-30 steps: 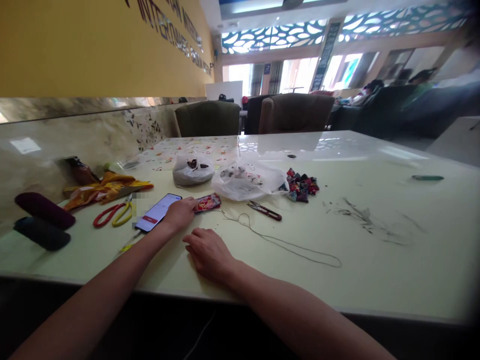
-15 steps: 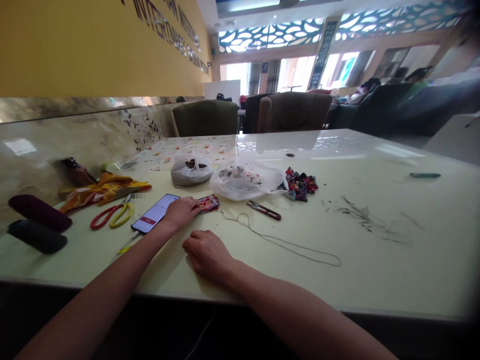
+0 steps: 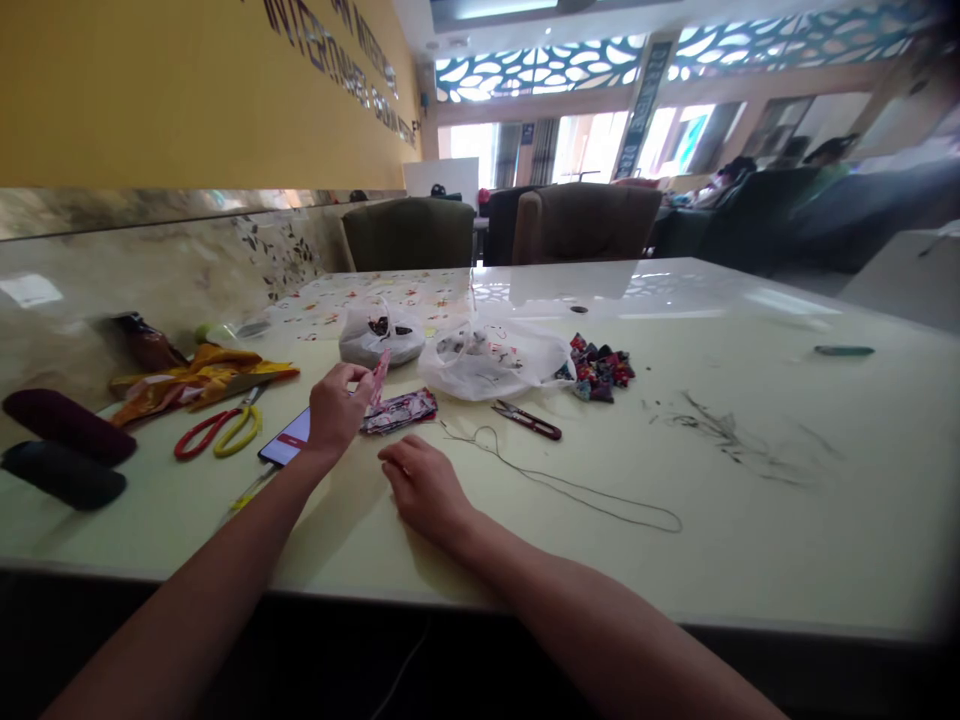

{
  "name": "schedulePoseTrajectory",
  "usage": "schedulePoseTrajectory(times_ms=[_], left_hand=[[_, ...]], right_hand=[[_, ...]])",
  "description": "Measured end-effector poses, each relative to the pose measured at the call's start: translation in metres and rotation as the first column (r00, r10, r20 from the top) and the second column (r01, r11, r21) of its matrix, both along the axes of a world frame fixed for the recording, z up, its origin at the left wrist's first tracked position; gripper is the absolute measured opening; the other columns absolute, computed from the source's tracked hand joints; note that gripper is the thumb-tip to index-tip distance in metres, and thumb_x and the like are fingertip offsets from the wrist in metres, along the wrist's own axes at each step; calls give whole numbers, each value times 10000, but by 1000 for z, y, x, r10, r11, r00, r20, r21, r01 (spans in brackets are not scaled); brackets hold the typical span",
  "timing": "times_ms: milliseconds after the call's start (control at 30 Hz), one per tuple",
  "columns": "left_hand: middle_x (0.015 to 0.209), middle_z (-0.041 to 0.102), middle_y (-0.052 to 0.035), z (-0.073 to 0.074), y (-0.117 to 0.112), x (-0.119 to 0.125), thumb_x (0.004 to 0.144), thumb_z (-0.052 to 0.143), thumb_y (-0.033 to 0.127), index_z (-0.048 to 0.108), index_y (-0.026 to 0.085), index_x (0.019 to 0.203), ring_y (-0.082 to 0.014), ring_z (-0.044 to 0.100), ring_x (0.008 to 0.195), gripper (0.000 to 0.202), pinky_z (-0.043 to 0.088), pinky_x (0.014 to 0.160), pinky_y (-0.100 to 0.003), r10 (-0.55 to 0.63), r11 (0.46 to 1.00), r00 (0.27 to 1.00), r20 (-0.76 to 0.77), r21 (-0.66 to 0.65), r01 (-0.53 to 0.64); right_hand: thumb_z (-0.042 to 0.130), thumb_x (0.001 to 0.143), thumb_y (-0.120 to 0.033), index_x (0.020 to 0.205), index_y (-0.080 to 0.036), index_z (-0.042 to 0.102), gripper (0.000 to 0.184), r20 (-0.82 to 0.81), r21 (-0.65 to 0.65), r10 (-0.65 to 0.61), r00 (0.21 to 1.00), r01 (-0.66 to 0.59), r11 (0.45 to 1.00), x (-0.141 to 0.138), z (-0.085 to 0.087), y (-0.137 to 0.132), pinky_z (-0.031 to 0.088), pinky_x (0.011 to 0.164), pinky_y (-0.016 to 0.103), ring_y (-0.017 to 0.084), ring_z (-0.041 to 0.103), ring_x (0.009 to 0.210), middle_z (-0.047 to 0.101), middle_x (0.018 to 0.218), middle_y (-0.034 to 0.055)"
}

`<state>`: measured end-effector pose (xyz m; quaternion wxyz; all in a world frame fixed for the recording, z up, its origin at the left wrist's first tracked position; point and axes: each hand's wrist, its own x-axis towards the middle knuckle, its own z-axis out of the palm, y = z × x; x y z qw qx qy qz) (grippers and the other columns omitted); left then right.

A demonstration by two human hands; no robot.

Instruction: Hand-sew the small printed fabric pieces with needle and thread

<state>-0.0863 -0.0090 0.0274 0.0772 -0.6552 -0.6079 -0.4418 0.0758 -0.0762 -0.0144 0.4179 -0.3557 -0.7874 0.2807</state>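
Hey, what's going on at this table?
A person's left hand is pinching up a thin pink strip, which looks like cloth, by the left end of a pile of patterned pieces. The right hand is on the table, fingers curled; I can't tell if it holds anything. To its right lie a looped thread and small snips.

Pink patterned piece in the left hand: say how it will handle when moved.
The patterned piece is probably light, looking small and thin. It likely has some stiffness, since it sticks up from the left hand without drooping.
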Motion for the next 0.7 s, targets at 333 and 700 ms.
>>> schedulePoseTrajectory(times_ms=[333, 700], left_hand=[[895, 671, -97, -22, -15, 64, 869, 567, 199, 586, 190, 858, -241, 597, 862, 23, 499, 854, -390, -342, 869, 852, -396, 213, 448], [895, 644, -100, -29, -17, 55, 917, 449, 147, 569, 205, 871, -239, 590, 874, 140, 461, 924, -433, -354, 900, 899, -258, 167, 402]], right_hand=[[698, 732, -406, 820, -150, 613, 284, -626, -596, -170, 761, -326, 734, 26, 21, 26, 516, 665, 281, 129, 571, 692, 614, 740, 2], [648, 797, -400, 678, -180, 512, 285, -360, -635, -33, 933, -219, 741, 22, 32, 34, 374, 434, 223, 92, 456, 468, 510, 533, -33]])
